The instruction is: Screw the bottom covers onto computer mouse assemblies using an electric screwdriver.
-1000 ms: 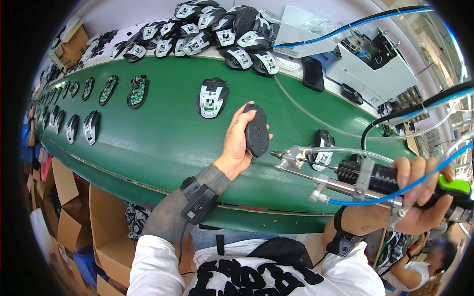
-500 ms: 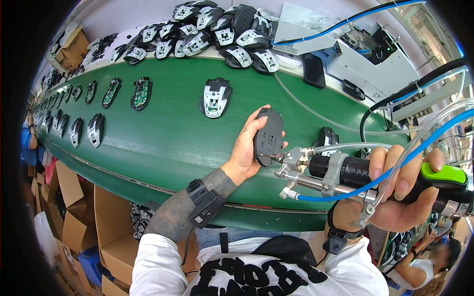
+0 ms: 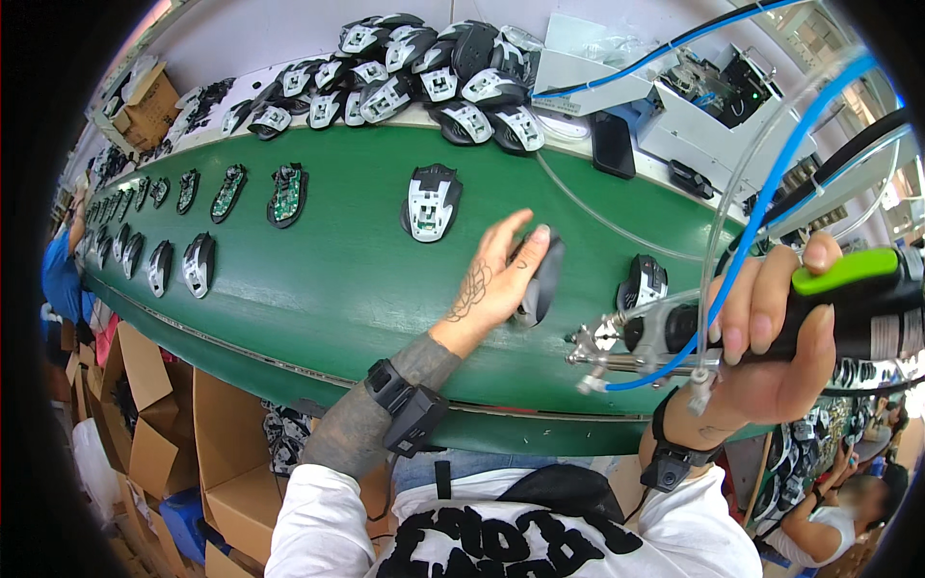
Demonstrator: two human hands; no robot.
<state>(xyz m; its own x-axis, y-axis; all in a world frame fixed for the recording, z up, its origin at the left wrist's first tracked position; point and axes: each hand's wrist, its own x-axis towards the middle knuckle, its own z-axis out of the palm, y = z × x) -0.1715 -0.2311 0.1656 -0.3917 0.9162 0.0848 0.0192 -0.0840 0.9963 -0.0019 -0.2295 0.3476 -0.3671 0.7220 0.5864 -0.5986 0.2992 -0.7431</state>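
Observation:
My left hand (image 3: 493, 282) grips a dark computer mouse (image 3: 546, 279) above the green belt, tilted so that mainly its dark side shows. The thumb lies along its upper edge. My right hand (image 3: 766, 323) is closed around a black power screwdriver (image 3: 858, 313) with a green lever, a metal nozzle fitting (image 3: 599, 342) and a blue air hose. The nozzle points left, a short way from the held mouse and apart from it. Behind my left hand lies a grey-and-black mouse (image 3: 431, 204), and another mouse (image 3: 643, 283) lies beyond the screwdriver.
Rows of mouse shells (image 3: 198, 265) and green circuit boards in bases (image 3: 287, 196) line the belt (image 3: 356, 289) at left. A mouse pile (image 3: 440, 85), a phone (image 3: 613, 144) and a white machine (image 3: 689, 130) stand along the back. Cardboard boxes (image 3: 226, 453) are below left; other people work at both sides.
The screwdriver's nozzle has come away from the mouse's underside. My left hand has rolled the mouse, so the flat underside no longer faces up. The blue hose has swung upward.

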